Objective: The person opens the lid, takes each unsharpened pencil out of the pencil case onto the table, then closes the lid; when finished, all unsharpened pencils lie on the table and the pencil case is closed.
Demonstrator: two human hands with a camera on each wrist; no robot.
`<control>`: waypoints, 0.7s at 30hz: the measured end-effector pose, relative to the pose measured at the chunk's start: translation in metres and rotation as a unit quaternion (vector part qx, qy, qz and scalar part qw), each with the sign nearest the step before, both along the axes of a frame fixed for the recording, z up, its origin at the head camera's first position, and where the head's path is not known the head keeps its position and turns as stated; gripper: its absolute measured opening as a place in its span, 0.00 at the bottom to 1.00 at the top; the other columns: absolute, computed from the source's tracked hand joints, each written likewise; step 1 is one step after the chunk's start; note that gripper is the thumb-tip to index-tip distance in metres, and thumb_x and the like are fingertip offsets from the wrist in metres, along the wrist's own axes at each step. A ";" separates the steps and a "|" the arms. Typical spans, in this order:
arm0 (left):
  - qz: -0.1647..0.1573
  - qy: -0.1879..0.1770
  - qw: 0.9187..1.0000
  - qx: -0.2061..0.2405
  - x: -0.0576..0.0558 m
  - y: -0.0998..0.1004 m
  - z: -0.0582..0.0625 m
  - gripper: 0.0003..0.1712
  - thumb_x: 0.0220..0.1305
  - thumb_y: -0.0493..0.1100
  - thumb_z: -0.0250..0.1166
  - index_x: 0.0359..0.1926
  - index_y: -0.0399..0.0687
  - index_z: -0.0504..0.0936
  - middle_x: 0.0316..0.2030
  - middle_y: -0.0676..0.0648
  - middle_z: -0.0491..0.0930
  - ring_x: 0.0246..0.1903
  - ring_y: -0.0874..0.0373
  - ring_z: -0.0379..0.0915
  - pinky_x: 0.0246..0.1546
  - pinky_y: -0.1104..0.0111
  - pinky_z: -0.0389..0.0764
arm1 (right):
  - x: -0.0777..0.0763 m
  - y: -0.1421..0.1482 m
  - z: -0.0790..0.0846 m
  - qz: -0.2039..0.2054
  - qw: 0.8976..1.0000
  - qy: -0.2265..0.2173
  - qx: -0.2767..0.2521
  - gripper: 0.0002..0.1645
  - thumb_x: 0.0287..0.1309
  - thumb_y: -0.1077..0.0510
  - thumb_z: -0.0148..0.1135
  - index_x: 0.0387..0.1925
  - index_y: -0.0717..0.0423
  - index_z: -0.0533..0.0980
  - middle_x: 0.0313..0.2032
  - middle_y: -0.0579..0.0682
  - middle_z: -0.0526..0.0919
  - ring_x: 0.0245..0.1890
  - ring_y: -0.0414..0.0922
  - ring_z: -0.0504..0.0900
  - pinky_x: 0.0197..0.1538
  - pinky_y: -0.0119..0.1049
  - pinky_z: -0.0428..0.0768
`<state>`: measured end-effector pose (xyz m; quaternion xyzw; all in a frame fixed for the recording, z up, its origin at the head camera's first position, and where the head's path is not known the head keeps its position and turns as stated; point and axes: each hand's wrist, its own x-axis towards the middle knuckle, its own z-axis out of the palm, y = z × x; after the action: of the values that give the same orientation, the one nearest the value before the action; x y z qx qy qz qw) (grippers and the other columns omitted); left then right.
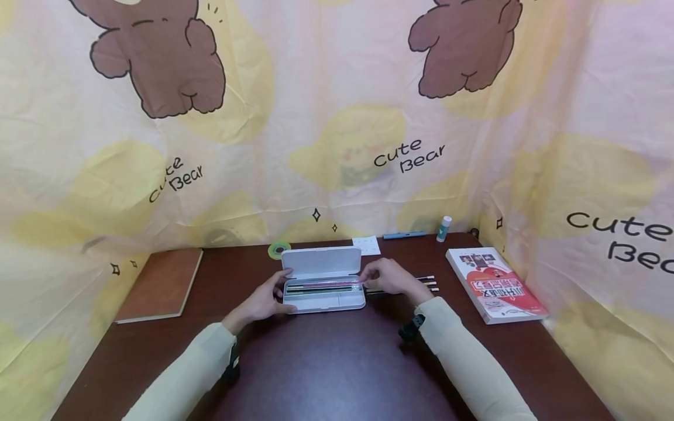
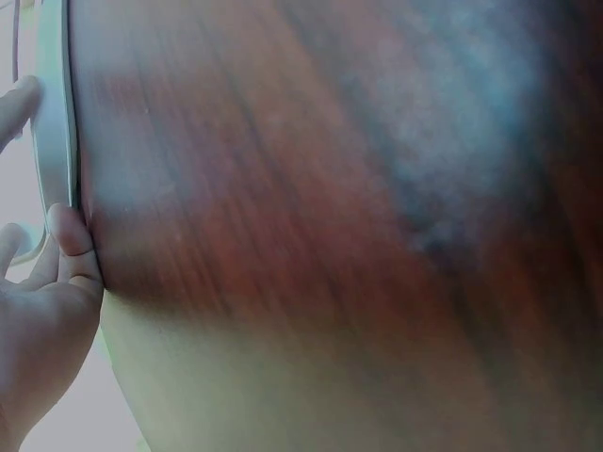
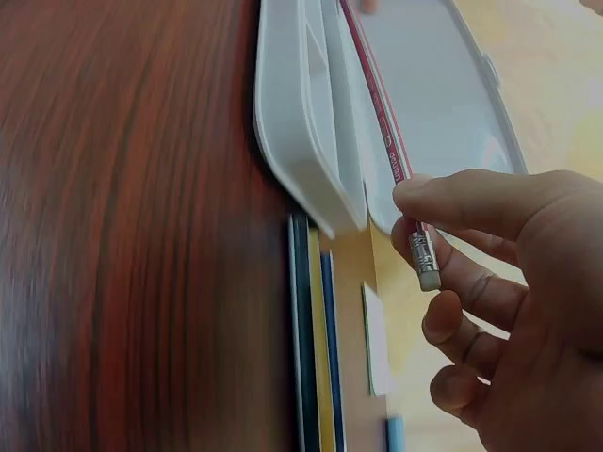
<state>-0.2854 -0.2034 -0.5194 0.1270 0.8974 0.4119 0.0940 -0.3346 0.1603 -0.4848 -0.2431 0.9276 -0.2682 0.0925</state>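
A white pencil case [image 1: 321,305] lies on the table with its lid [image 1: 322,263] raised toward the curtain. Its left end is gripped by my left hand [image 1: 261,301], thumb at the front corner and fingers at the back. Between thumb and index finger my right hand [image 1: 388,276] pinches a red-and-white striped pencil [image 3: 384,115] close to its eraser. That pencil extends leftward over the case's long compartment, above other pencils [image 1: 316,289] lying inside. To the case's right, several more pencils [image 3: 316,330] lie on the tabletop, partly hidden under my right hand in the head view.
Behind the case lie a green tape roll [image 1: 279,251], a white paper [image 1: 367,245] and a blue pen [image 1: 404,235]. A glue stick [image 1: 444,229] stands at the back right. A brown notebook [image 1: 160,285] is at left, a red-and-white book [image 1: 497,285] at right.
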 end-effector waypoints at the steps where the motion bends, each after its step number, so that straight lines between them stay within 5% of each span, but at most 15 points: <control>1: 0.001 0.000 1.000 -0.001 0.000 0.000 0.000 0.57 0.48 0.53 0.81 0.75 0.61 0.58 0.61 0.44 0.73 0.44 0.54 0.69 0.43 0.65 0.71 | 0.000 0.004 0.001 -0.003 1.000 -0.003 0.000 0.03 0.60 0.56 0.70 0.34 0.42 0.86 0.34 0.37 0.87 0.35 0.41 0.78 0.44 0.39 0.76; 8: 0.000 -0.006 1.000 -0.003 -0.001 -0.001 0.000 0.57 0.48 0.53 0.80 0.75 0.62 0.57 0.63 0.44 0.72 0.44 0.54 0.69 0.43 0.65 0.72 | 0.003 0.038 0.006 -0.032 0.999 -0.033 -0.003 0.05 0.62 0.54 0.68 0.39 0.43 0.86 0.37 0.39 0.86 0.41 0.44 0.77 0.50 0.44 0.75; 21: -0.001 0.002 1.000 -0.001 -0.001 -0.001 0.001 0.58 0.47 0.52 0.81 0.75 0.60 0.58 0.62 0.44 0.73 0.43 0.54 0.69 0.43 0.64 0.71 | 0.007 0.103 0.008 -0.059 0.998 -0.020 -0.003 0.06 0.62 0.54 0.68 0.40 0.39 0.85 0.39 0.40 0.87 0.41 0.45 0.78 0.51 0.46 0.76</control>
<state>-0.2864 -0.2042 -0.5181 0.1282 0.8978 0.4109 0.0930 -0.3278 0.2634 -0.4768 -0.1826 0.9374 -0.2811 0.0942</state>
